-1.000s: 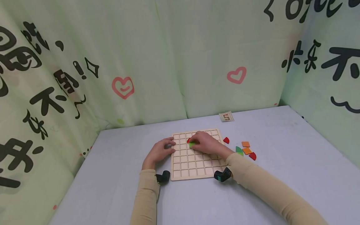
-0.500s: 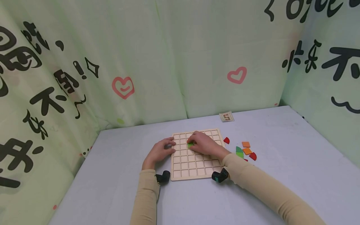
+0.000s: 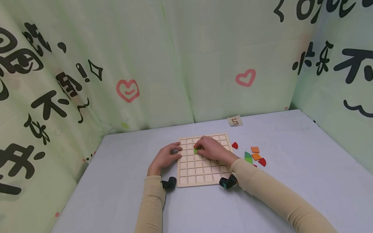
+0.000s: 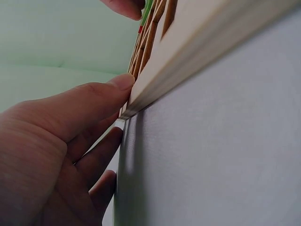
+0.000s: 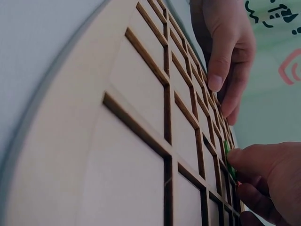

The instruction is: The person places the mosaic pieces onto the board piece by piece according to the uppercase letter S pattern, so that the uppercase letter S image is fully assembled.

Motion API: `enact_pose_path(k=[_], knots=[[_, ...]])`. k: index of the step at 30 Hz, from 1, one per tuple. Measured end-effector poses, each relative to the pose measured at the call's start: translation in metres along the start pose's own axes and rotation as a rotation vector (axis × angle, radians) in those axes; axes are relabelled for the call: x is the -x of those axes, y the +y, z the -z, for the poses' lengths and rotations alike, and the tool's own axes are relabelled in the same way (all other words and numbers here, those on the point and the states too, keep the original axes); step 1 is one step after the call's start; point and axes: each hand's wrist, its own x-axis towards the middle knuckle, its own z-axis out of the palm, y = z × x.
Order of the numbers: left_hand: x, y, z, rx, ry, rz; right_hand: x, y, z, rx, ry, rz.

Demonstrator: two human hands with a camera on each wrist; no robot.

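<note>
A square wooden grid board (image 3: pixel 190 171) lies on the table. My left hand (image 3: pixel 165 158) rests at its left edge; in the left wrist view the thumb (image 4: pixel 123 81) touches the board's rim and the other fingers reach out fairly straight beside it. Over the upper middle of the grid, my right hand (image 3: pixel 212 148) pinches a green tile (image 3: pixel 196 151) between thumb and fingers. Just above that tile, a red piece (image 3: pixel 195 145) shows partly beneath the fingers. The right wrist view has the green tile (image 5: pixel 229 157) tilted against the grid, under the thumb.
Right of the board lie orange squares (image 3: pixel 256 156), green pieces (image 3: pixel 248 157) and red quarter-round pieces (image 3: pixel 262 161). A single red piece (image 3: pixel 234 145) sits near the board's right edge. A small pattern card (image 3: pixel 234 121) lies at the back, before the curtain (image 3: pixel 186 64).
My right hand has shifted slightly left with the green tile, and its forearm has followed, baring more of a red piece on the right. The left hand has stayed in place.
</note>
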Motion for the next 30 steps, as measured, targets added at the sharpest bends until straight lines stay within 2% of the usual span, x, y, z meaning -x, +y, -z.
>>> enact_pose_path(k=[17, 23, 30], knots=[[0.002, 0.001, 0.001, -0.004, -0.002, -0.004, 0.003, 0.000, -0.001, -0.028, 0.008, -0.008], [0.000, 0.001, -0.001, -0.018, -0.002, -0.011, 0.009, 0.006, 0.006, -0.066, 0.036, -0.049], [0.001, 0.001, -0.001, -0.011, -0.002, -0.005, 0.026, 0.021, 0.023, -0.097, 0.050, -0.117]])
